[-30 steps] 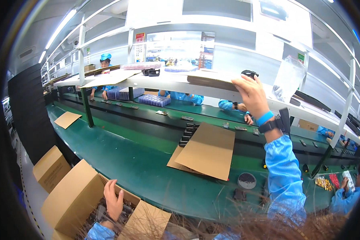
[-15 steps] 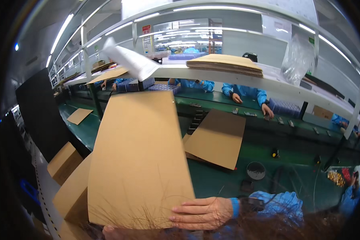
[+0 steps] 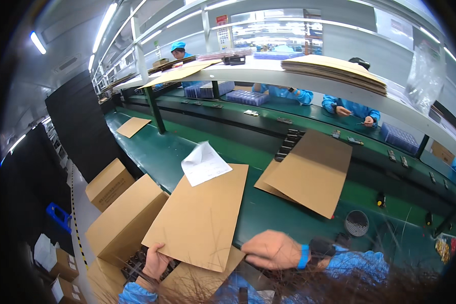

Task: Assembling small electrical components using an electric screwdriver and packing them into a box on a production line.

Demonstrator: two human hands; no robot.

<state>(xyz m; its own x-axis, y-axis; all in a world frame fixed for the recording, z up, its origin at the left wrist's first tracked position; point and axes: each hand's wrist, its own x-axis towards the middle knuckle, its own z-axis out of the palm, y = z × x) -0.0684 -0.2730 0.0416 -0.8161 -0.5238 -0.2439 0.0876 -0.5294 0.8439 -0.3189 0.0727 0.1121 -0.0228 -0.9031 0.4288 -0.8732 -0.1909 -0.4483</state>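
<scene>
A flat brown cardboard sheet (image 3: 197,218) slants over an open carton (image 3: 124,218), and my left hand (image 3: 157,262) grips its near left corner, thumb on top. A creased white printed paper (image 3: 206,166) lies over the sheet's far end, one corner curled up. My right hand (image 3: 273,249), smeared by motion, is off the sheet, beside a brown carton flap (image 3: 233,261); its fingers bend, but whether they touch the flap is unclear. Dark slotted pieces (image 3: 133,264) show inside the carton, mostly hidden by the sheet.
More cardboard sheets (image 3: 309,175) lie on the green bench (image 3: 253,218), near a round black mesh cup (image 3: 357,223). A second carton (image 3: 109,185) stands at left. Overhead runs a shelf with stacked cardboard (image 3: 334,71). Co-workers in blue (image 3: 352,107) work across the bench.
The cardboard sheet has come down and tilted from its raised position. The paper, in mid-air before, now rests at its far end. My right hand has left the sheet; the view has shifted.
</scene>
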